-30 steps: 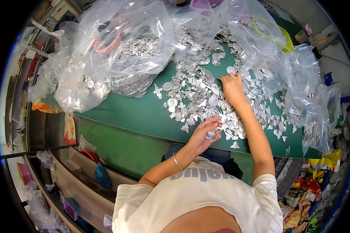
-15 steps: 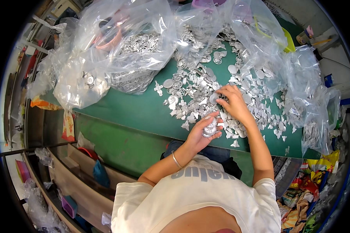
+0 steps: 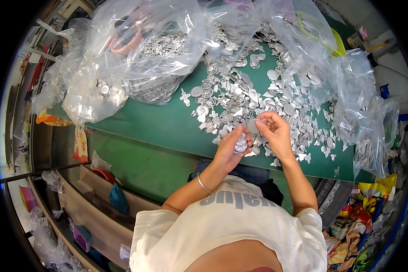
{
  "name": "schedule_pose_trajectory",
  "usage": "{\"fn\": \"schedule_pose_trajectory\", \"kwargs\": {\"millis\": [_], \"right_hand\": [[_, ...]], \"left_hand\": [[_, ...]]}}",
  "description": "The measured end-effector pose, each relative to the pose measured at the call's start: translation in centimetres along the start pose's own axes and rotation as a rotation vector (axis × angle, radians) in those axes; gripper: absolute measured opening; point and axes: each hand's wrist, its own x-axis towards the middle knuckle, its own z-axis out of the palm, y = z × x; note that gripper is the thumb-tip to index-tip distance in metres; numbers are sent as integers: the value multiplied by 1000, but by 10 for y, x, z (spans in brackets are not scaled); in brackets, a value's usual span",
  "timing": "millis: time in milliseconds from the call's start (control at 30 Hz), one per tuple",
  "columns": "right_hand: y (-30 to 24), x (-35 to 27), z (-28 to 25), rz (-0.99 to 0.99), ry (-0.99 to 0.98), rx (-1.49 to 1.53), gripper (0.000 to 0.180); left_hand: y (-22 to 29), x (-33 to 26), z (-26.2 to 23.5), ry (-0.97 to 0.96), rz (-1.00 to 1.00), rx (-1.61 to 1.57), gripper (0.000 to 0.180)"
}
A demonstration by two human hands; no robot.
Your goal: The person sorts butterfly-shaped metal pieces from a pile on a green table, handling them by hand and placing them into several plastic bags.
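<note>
My left hand (image 3: 230, 148) is closed around several silver metal medallions (image 3: 241, 144), cupped over the table's near edge. Just beside it, my right hand (image 3: 275, 131) pinches a flat round metal disc (image 3: 253, 126) between thumb and fingertips. A loose heap of silver metal charms (image 3: 233, 97) spreads over the green table (image 3: 154, 124) beyond both hands. Round discs, crosses and small winged shapes lie mixed in it. The palm side of my left hand is partly hidden by its fingers.
Large clear plastic bags (image 3: 156, 68) of metal pieces stand at the back left. More clear bags (image 3: 367, 113) line the right side, near a yellow-green basket (image 3: 337, 44). A drawer-like brown bin (image 3: 99, 213) sits at the lower left; colourful packages (image 3: 353, 217) lie at the lower right.
My right hand has drawn back from the heap toward my left hand, bringing a round disc with it. My left hand's fingers have curled further over the medallions.
</note>
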Motion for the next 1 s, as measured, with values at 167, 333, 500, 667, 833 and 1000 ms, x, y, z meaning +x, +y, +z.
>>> {"fn": "schedule_pose_trajectory", "kwargs": {"millis": [167, 333, 500, 667, 833, 1000], "right_hand": [[-14, -13, 2, 70, -70, 115, 12], [-22, -24, 8, -288, 82, -479, 9], [-11, -21, 11, -666, -233, -576, 8], [0, 28, -9, -342, 133, -530, 9], [37, 87, -10, -416, 208, -1121, 26], [33, 85, -8, -279, -12, -1212, 27]], "left_hand": [[4, -7, 10, 33, -15, 148, 39], [12, -8, 11, -65, -168, 127, 50], [3, 1, -9, -106, -183, -159, 39], [18, -6, 5, -27, -94, -30, 38], [10, -2, -10, -81, -62, -44, 26], [7, -1, -26, -137, -53, -68, 13]]}}
